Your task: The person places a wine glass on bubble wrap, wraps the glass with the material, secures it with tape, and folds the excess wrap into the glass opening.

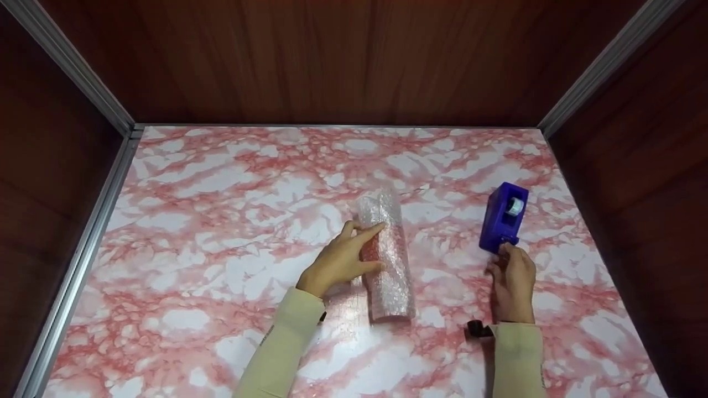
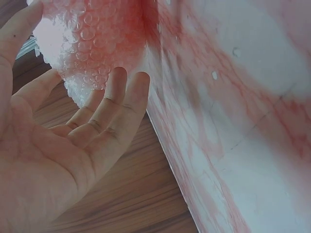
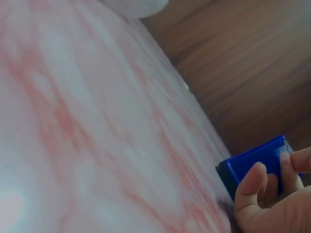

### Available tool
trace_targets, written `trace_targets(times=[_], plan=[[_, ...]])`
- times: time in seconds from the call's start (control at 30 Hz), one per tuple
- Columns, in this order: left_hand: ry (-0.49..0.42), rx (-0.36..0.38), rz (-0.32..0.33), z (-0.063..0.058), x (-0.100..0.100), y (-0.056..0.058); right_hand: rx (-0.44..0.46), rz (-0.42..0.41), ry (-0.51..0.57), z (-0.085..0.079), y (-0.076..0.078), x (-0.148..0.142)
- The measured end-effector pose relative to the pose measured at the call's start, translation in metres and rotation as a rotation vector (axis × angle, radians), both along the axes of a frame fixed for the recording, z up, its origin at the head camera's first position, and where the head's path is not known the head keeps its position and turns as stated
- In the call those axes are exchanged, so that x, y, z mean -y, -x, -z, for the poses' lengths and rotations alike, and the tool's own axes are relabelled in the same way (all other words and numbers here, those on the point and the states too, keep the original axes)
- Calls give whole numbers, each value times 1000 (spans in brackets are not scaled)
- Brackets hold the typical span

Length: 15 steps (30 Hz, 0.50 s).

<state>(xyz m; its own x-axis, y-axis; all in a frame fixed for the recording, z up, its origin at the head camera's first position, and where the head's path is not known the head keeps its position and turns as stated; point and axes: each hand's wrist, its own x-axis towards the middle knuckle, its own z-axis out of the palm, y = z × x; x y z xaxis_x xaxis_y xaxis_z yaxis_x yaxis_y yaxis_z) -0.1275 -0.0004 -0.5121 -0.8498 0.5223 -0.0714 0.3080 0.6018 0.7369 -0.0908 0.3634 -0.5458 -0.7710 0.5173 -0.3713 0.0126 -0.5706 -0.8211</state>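
A roll of clear bubble wrap (image 1: 391, 276) lies lengthwise near the middle of the table, with a reddish tint showing through it. From its left side my left hand (image 1: 340, 260) rests thumb and forefinger on the wrap, spread apart. In the left wrist view, the other fingers (image 2: 114, 99) reach beside the bubble wrap (image 2: 90, 43), loosely bent. To the right stands a blue tape dispenser (image 1: 498, 221) with a small roll of clear tape (image 1: 515, 207). My right hand (image 1: 514, 279) is at its near end, pinching the tape end (image 3: 283, 149) by the cutter.
The table (image 1: 182, 221) has a red and white marbled top. Dark wood-grain panels (image 1: 332, 61) enclose its back and sides, with metal strips (image 1: 83, 276) along the left edge. A dark strap piece (image 1: 477, 329) sticks out by the right wrist.
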Motion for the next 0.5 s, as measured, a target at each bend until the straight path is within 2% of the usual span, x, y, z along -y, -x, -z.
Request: trace_targets(times=[0.13,0.27,0.5], plan=[[7,-5,2,-1,-2,1,55,-14,37,1,4,-2],[9,-12,6,-2,-4,2,95,1,-32,5,6,1],[7,7,4,-2,-5,2,55,-75,-131,12,1,3]])
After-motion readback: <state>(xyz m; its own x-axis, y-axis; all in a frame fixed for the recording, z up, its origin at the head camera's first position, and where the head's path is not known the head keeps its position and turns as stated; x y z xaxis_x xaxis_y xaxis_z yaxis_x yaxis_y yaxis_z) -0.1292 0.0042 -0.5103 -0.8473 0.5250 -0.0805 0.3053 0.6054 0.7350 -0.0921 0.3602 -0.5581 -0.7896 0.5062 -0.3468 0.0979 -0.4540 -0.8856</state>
